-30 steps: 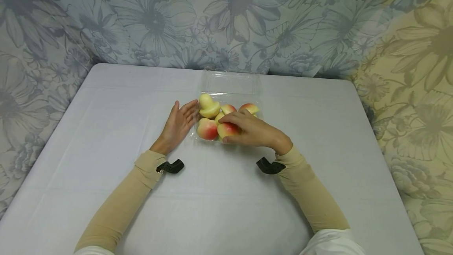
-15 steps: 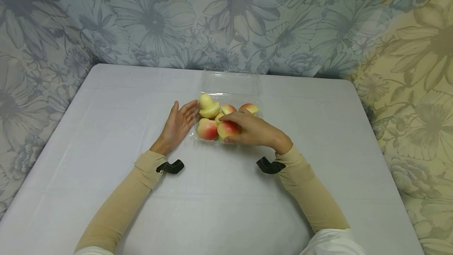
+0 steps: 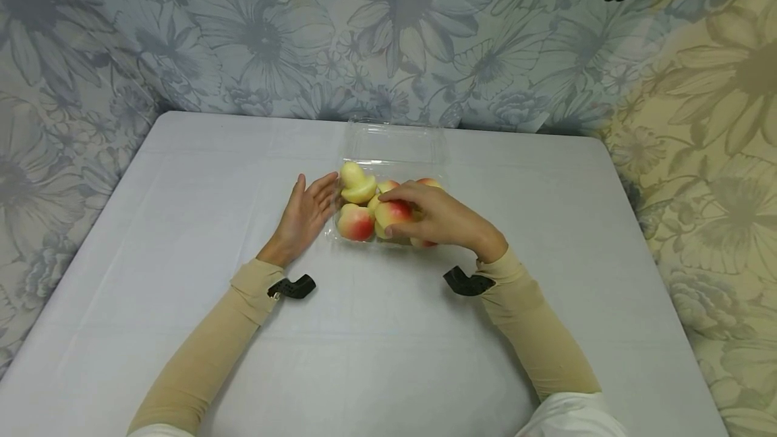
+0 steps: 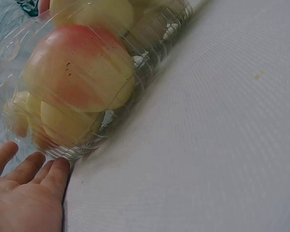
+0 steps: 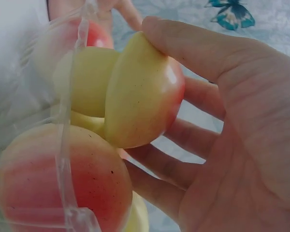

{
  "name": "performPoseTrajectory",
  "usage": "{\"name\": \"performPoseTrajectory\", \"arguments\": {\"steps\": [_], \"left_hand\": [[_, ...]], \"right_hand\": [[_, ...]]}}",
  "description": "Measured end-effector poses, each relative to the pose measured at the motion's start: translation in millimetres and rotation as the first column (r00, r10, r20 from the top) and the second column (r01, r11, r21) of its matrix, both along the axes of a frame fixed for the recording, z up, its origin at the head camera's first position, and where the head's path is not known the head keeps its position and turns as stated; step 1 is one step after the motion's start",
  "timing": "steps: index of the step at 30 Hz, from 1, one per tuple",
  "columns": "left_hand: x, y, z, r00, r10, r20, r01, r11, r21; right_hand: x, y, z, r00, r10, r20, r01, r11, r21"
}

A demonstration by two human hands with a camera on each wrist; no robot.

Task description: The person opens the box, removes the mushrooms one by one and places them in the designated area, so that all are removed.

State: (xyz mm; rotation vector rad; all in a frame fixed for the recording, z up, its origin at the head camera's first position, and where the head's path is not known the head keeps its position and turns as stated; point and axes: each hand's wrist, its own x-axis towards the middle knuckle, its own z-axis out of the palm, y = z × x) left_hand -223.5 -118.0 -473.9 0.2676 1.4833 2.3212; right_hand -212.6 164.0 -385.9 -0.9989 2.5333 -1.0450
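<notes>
A clear hinged plastic box [image 3: 340, 238] holds several red-and-yellow peach halves, its see-through lid [image 3: 394, 143] folded back. My right hand [image 3: 449, 218] grips one peach half [image 3: 394, 214] at the front middle of the box. In the right wrist view, thumb and fingers curl round that peach half [image 5: 145, 94], just above its neighbours. Another red-blushed peach [image 3: 355, 222] lies in the front left corner, and yellow pieces [image 3: 359, 189] are stacked behind it. My left hand [image 3: 306, 214], palm up and fingers extended, rests its fingertips against the box's left side, as the left wrist view also shows.
The box stands on a table with a white cloth [image 3: 388, 356], near its back edge. Flower-patterned fabric [image 3: 267, 39] rises behind and beside the table. Each wrist wears a black camera mount [image 3: 293, 286].
My right hand has lifted the peach half slightly and shifted a little right, uncovering a peach at the box's front right. The left hand has stayed in place.
</notes>
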Motion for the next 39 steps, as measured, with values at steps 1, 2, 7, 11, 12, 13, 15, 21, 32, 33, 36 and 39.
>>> {"name": "performPoseTrajectory", "arguments": {"steps": [1,2,7,11,12,13,15,21,32,33,36,39], "left_hand": [[0.4,-0.1,0.0,1.000,0.000,-0.001,0.000,1.000,0.000],[0.8,-0.2,0.2,1.000,0.001,-0.003,-0.001,1.000,0.001],[1.0,-0.5,-1.7,1.000,-0.001,-0.007,0.001,1.000,-0.002],[0.9,-0.6,-2.0,1.000,-0.004,-0.008,0.004,1.000,0.000],[1.0,-0.7,-2.0,1.000,-0.006,-0.010,0.006,1.000,0.001],[1.2,-0.8,-1.9,1.000,-0.008,-0.012,0.008,1.000,0.000],[1.2,-0.9,-2.2,1.000,-0.010,-0.013,0.010,1.000,0.000],[0.8,-0.7,-2.6,1.000,-0.015,-0.021,0.015,1.000,0.001],[1.9,-0.8,-0.5,1.000,-0.018,-0.024,0.018,1.000,-0.002],[1.9,-0.7,-0.2,1.000,-0.018,-0.025,0.018,1.000,-0.002],[2.0,-0.6,0.0,1.000,-0.016,-0.025,0.016,1.000,0.000],[1.7,-0.7,-0.4,0.999,-0.018,-0.028,0.018,1.000,0.002]], "right_hand": [[-0.2,0.2,0.3,1.000,-0.003,0.000,0.003,1.000,-0.001],[-0.2,0.3,0.6,1.000,-0.007,0.004,0.007,1.000,-0.002],[-0.1,1.4,1.6,0.995,-0.036,0.089,0.040,0.999,-0.035],[0.2,2.0,2.5,0.989,-0.058,0.137,0.068,0.996,-0.065],[0.4,2.2,2.9,0.988,-0.061,0.140,0.072,0.995,-0.071],[0.4,2.4,2.9,0.988,-0.063,0.141,0.074,0.994,-0.076],[0.6,2.6,3.7,0.988,-0.060,0.143,0.074,0.993,-0.094],[0.5,4.3,5.1,0.992,-0.054,0.112,0.071,0.986,-0.149],[2.0,6.9,5.7,0.999,-0.043,-0.007,0.040,0.974,-0.224],[1.9,7.1,5.8,0.999,-0.048,-0.010,0.044,0.973,-0.227],[2.1,6.9,7.2,0.997,-0.071,0.009,0.071,0.970,-0.234],[2.3,6.8,9.3,0.995,-0.091,0.038,0.097,0.967,-0.236]]}}
